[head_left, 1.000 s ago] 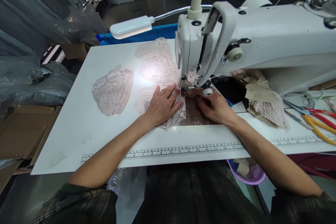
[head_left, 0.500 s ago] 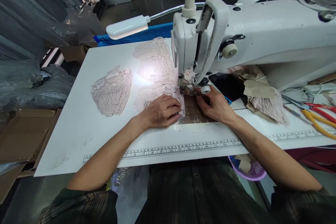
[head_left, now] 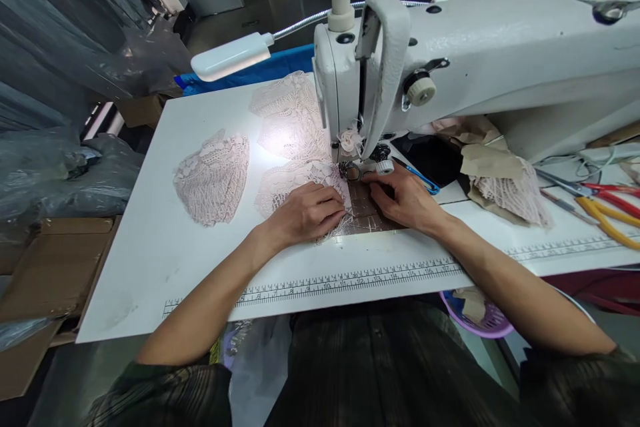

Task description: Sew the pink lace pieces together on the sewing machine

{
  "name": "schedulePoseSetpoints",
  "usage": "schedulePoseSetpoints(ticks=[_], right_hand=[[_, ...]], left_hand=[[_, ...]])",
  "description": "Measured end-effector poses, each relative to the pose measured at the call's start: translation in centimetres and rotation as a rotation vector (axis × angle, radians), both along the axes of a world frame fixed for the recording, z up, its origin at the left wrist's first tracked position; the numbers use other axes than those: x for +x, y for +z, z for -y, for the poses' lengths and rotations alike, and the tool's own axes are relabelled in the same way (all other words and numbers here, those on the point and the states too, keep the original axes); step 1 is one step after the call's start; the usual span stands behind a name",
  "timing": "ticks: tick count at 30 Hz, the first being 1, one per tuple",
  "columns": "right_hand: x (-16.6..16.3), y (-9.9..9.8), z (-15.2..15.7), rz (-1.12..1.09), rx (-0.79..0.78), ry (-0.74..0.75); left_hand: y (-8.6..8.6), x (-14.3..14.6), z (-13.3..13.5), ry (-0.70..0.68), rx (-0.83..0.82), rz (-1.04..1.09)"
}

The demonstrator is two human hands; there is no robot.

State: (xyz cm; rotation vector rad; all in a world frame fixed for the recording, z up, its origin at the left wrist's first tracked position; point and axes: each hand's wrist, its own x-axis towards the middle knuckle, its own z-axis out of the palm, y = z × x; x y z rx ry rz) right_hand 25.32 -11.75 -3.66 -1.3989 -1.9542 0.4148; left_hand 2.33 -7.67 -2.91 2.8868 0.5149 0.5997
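A white sewing machine (head_left: pixel 450 73) stands on a white table (head_left: pixel 165 260). A pale pink lace piece (head_left: pixel 285 180) lies under its presser foot (head_left: pixel 350 170). My left hand (head_left: pixel 305 213) rests on the lace's near edge with fingers curled, pressing and pinching the fabric. My right hand (head_left: pixel 405 197) sits just right of the presser foot, fingers bent on the brown plate and touching the lace edge near the needle. Another lace piece (head_left: pixel 213 177) lies to the left, and one more (head_left: pixel 293 110) lies behind under the lamp light.
A gooseneck lamp (head_left: pixel 225 57) hangs over the table's back. Scissors and yellow-handled snips (head_left: pixel 605 210) lie at the right, beside brown paper and lace scraps (head_left: pixel 500 180). A printed ruler (head_left: pixel 350 279) runs along the table's front edge. A purple basket (head_left: pixel 480 313) sits below.
My left hand has drawn back from flat beside the needle and curled its fingers on the lace's near edge. My right hand stays by the presser foot. The view has shifted slightly.
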Motion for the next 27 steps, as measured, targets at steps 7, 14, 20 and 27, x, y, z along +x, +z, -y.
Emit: schedulePoseSetpoints(ticks=[7, 14, 20, 27], right_hand=[[0.27, -0.47, 0.18, 0.027, 0.021, 0.038], [-0.26, -0.47, 0.37, 0.242, 0.073, 0.200], [-0.42, -0.55, 0.21, 0.288, 0.074, 0.202], [-0.14, -0.81, 0.31, 0.255, 0.087, 0.254]], left_hand=[[-0.03, -0.31, -0.35, 0.070, 0.031, 0.228], [-0.18, -0.35, -0.39, -0.024, 0.043, 0.131], [-0.30, -0.12, -0.03, -0.025, 0.114, 0.020], [0.00, -0.14, 0.23, -0.051, 0.258, -0.020]])
